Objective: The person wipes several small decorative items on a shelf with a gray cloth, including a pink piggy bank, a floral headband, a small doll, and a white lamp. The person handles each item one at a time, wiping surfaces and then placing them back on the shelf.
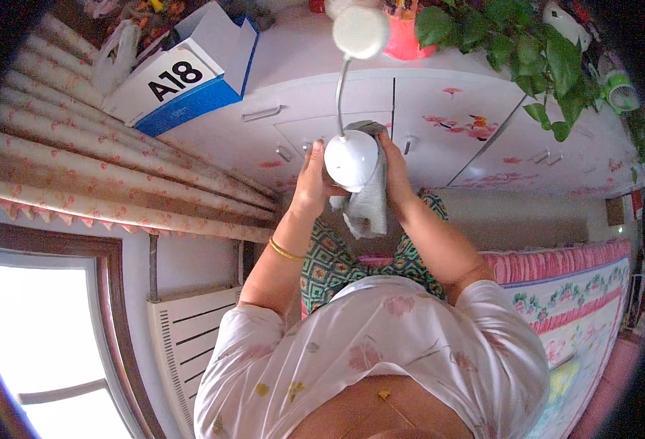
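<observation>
A white gooseneck desk lamp is held up in front of me between both hands. Its rounded glossy base [351, 162] is nearest to me, and the thin bent neck [341, 93] leads to a round, slightly blurred head [360, 32]. My left hand [313, 178] grips the left side of the base, thumb up along it. On the right side, my right hand [393, 164] presses a grey cloth [373, 200] against the base. The cloth's lower end hangs down below the lamp. Fingers under the base are hidden.
A white cabinet [344, 93] with floral decals and handles stands ahead. On its top are a blue-and-white box [185, 82] bearing writing, a pink pot [410, 38] and a trailing green plant [542, 60]. A small green fan [622, 93] is far right. A curtain [108, 159] hangs left; a bed [580, 307] is right.
</observation>
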`<state>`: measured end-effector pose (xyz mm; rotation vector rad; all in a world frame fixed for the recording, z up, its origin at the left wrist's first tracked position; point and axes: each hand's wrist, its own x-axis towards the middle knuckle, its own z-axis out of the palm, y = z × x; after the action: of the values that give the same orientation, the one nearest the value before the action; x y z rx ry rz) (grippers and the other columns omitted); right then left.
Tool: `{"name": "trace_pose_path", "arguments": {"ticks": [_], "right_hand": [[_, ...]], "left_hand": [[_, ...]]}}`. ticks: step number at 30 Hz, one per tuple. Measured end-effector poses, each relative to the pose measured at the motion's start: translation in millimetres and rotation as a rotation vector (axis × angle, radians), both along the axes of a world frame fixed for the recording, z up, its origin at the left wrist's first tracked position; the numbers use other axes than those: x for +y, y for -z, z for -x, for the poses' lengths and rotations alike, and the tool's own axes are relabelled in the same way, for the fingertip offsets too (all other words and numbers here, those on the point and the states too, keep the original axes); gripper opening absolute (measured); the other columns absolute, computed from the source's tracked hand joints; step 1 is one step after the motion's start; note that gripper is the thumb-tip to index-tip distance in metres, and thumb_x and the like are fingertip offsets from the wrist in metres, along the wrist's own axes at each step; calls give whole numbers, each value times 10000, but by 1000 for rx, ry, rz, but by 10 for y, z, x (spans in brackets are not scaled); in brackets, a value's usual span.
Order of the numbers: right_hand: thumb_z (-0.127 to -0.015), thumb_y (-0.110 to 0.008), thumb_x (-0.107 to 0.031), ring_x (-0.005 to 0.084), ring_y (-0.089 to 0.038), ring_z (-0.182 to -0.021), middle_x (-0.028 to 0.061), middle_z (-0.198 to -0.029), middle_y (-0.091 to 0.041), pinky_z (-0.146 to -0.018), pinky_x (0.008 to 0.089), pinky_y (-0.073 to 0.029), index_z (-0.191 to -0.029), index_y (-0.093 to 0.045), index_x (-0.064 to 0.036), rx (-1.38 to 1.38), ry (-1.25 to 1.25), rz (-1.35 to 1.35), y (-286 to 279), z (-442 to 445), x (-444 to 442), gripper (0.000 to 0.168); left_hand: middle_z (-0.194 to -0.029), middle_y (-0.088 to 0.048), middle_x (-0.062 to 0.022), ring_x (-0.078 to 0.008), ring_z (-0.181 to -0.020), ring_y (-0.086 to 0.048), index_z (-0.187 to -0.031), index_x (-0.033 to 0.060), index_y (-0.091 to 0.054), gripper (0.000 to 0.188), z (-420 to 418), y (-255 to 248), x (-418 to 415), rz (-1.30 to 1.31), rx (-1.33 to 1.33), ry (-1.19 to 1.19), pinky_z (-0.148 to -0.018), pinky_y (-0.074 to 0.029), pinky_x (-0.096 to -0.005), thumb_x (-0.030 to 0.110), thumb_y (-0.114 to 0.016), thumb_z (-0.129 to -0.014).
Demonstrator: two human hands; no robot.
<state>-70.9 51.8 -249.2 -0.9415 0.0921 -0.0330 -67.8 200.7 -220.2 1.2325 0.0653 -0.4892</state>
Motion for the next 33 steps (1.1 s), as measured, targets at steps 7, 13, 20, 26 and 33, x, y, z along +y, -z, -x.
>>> {"name": "trace_pose_path", "arguments": {"ticks": [7,13,20,26,33], "right_hand": [[-875,-485,-405,255,-592,-785,143,-825,-621,-709,362,-444,-910,-587,7,-329,439,709,11,-12,29,426],[-860,-518,-361,278,-598,-795,146,-837,-619,-719,378,-451,-915,-585,-5,-278,335,558,-301,14,-172,366],[-753,-587,-272,352,-528,-964,170,-989,-573,-835,418,-421,-1019,-552,-21,-804,165,1162,-516,161,-33,367],[-815,-539,-219,162,-549,-874,101,-960,-607,-791,301,-431,-1052,-557,18,-555,-301,694,-346,-53,-172,335],[-752,-562,-234,107,-533,-718,20,-750,-591,-677,272,-431,-862,-612,-16,-124,-456,511,-88,-211,-218,250]], "left_hand": [[-1160,-470,-78,-185,-1064,-459,-1286,21,-317,688,172,27,-54,187,-237,0,-871,-383,-310,360,-650,-788],[-1111,-478,-75,-179,-1018,-479,-1298,-11,-271,786,160,70,8,207,-276,31,-870,-398,-304,280,-729,-730],[-1126,-479,-69,-158,-1019,-477,-1294,6,-285,742,125,123,20,203,-302,74,-861,-403,-291,187,-710,-713],[-1094,-539,-99,-213,-1002,-538,-1224,-23,-374,680,80,120,128,300,-149,250,-870,-428,-342,253,-689,-689],[-1116,-534,-90,-209,-1013,-531,-1219,-23,-391,709,274,285,-15,358,-96,265,-876,-416,-348,321,-692,-677]]}}
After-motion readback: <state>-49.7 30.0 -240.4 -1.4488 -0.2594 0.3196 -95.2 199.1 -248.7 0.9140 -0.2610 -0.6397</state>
